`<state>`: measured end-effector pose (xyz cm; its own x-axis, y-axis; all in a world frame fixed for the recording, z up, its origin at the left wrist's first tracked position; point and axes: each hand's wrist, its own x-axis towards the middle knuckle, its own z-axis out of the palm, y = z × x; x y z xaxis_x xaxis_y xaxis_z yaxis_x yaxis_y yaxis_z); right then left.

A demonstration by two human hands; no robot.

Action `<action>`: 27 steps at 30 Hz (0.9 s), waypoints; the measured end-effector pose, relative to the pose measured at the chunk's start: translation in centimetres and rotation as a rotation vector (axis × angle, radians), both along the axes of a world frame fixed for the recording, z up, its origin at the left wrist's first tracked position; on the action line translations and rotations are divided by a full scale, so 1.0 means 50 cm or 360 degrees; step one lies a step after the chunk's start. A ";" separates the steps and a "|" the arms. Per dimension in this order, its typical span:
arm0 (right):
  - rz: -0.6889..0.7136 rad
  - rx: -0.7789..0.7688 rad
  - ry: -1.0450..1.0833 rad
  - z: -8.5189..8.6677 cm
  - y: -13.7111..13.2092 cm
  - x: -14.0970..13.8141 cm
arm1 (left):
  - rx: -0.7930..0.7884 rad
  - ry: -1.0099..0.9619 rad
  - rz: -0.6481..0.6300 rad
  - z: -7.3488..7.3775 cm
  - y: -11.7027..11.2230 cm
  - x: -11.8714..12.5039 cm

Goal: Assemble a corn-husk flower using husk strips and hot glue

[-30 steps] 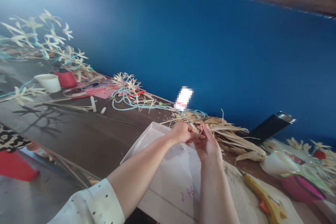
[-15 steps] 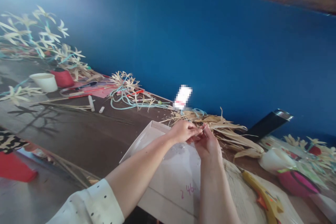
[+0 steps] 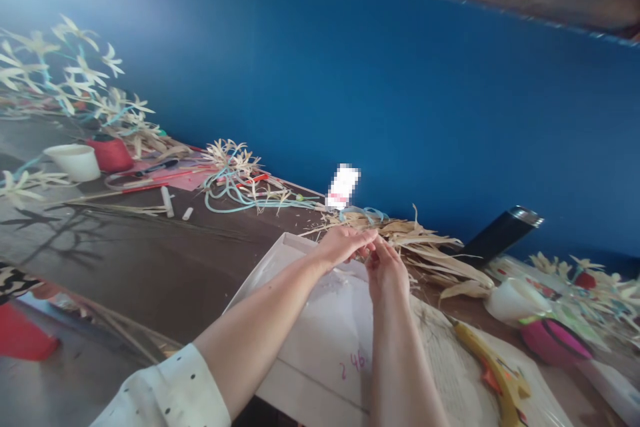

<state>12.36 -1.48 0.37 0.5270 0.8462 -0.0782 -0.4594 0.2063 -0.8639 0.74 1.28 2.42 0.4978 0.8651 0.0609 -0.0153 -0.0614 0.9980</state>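
My left hand [image 3: 345,244] and my right hand [image 3: 389,269] meet over the far edge of a shallow white box lid [image 3: 295,320]. Both have their fingers pinched together, fingertip to fingertip. Whatever sits between them is too small and hidden to make out. Small pale scraps lie in the lid under the hands, and purple handwriting marks its surface. Just beyond the fingers is a heap of dried husk strips [image 3: 430,247]. A patterned-out phone-like panel [image 3: 343,185] leans near the wall behind them.
A yellow glue gun [image 3: 495,370], a white cup [image 3: 517,300], a pink pouch [image 3: 556,341] and a dark flask [image 3: 500,237] are on the right. Leftward lie husk flowers [image 3: 233,157] with blue stems, a second white cup [image 3: 75,162] and red thread [image 3: 111,153]. A blue wall [image 3: 425,93] stands behind.
The fingertips have drawn closer, with my right hand's fingers now folded over toward the left ones. The view has shifted slightly; the objects on the table keep their places.
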 end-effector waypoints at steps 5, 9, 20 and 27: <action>0.0132 -0.0024 0.0211 0.001 0.000 0.003 | 0.0059 0.0051 -0.0014 -0.001 -0.006 0.003; 0.0321 -0.0048 0.0461 -0.003 0.001 0.011 | 0.0224 0.0229 -0.0066 0.004 -0.013 0.004; 0.0609 0.0016 0.0537 -0.008 -0.006 0.020 | -0.0029 0.0164 -0.0008 -0.016 -0.014 0.022; 0.0639 0.0021 0.0398 -0.008 -0.006 0.018 | -0.0150 0.0139 -0.0069 -0.009 -0.017 0.027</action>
